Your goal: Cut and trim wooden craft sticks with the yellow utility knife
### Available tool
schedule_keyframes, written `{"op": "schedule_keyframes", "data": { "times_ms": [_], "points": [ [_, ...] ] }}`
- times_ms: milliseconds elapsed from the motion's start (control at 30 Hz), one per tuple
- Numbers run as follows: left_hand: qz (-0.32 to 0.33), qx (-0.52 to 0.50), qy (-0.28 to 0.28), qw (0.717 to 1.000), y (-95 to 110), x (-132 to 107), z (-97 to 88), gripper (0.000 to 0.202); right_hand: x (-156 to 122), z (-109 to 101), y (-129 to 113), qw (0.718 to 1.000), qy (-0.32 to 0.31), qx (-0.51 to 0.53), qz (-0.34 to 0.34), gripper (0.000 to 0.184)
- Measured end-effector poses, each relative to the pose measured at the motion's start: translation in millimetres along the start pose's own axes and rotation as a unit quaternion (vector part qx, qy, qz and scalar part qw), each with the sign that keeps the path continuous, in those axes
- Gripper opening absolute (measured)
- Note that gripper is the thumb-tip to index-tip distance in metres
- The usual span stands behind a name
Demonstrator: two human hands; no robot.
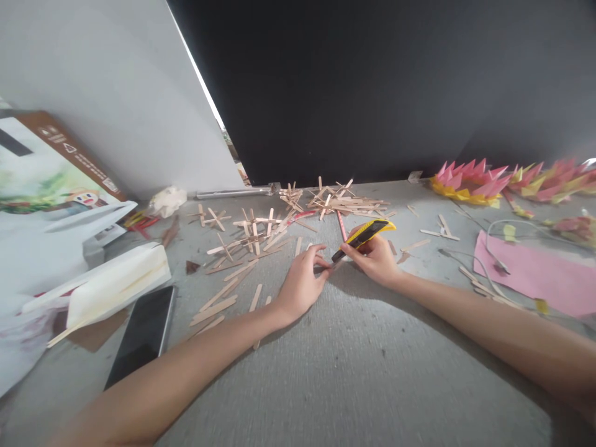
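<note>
Two bare hands of yours meet low over the desk [349, 366]. Your right hand [378, 259] is wrapped round a yellow-and-black cutter [367, 236], its grip closed on the handle, with the dark nose slanting down toward your left fingertips. Your left hand [302, 280] has its grip drawn together, thumb and fingertips apparently pinching a thin wooden piece [339, 262]. That piece lies just under the cutter's nose, between your two hands and close to the desk; its far end is too blurred to read.

The step in hand looks like setting the cutter against the piece, or already working it; you can't tell from here whether the edge touches. The next move calls for a firm pinch on the left, fingertips clear of the blade's line, and short, controlled pressure from the right.

Mind the striped red stick [341, 226] just beyond your right fingers. Past it lie a heap of wooden sticks [356, 205] and, to your left, crossed sticks [254, 234], near enough that a wide stroke could disturb them.
</note>
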State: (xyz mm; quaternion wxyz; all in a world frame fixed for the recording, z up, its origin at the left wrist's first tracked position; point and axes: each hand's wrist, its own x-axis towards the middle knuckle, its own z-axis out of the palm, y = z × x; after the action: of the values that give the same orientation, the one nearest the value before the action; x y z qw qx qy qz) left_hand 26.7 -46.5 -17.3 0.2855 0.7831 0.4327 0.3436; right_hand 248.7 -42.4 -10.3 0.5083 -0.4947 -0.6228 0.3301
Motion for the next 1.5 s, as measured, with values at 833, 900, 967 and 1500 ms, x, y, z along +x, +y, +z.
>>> {"op": "schedule_keyframes", "data": {
  "times_ms": [833, 900, 967, 1500],
  "points": [
    [0.094, 0.150, -0.013, 0.984, -2, -6, 3.9, 0.020, -2, 0, 7, 0.999, 0.029, 0.027, 0.003, 0.043],
    [0.091, 0.145, -0.012, 0.985, -3, -5, 4.3, 0.020, -2, 0, 7, 0.999, 0.029, 0.027, 0.000, 0.042],
    [0.088, 0.135, -0.009, 0.987, -3, -5, 4.2, 0.020, -2, 0, 6, 0.999, 0.032, 0.023, -0.004, 0.041],
    [0.078, 0.136, -0.009, 0.988, -2, -6, 2.4, 0.019, -2, 0, 8, 0.999, 0.025, -0.004, -0.021, 0.040]
  ]
}}
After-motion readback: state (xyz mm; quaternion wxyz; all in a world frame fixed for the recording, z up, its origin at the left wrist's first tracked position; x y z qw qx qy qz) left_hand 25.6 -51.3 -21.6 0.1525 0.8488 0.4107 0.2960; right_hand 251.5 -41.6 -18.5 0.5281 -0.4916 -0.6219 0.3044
